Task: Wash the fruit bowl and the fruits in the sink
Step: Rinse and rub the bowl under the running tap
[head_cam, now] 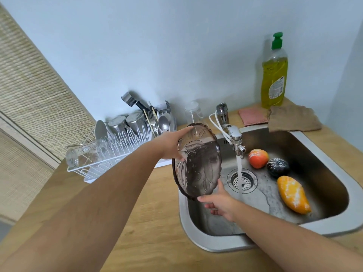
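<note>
Two hands hold glass bowl [198,163] tilted on edge over sink [314,154]: left hand [169,143] curled round upper rim, right hand [220,203] pinching lower rim.

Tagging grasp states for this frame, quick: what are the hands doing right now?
Left hand: grips the upper rim of the fruit bowl.
Right hand: holds the lower edge of the same bowl.

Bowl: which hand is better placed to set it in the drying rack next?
Left, probably. The left hand grips the upper rim of the bowl, right beside the drying rack; the right hand holds the lower rim over the sink, farther away.
</note>
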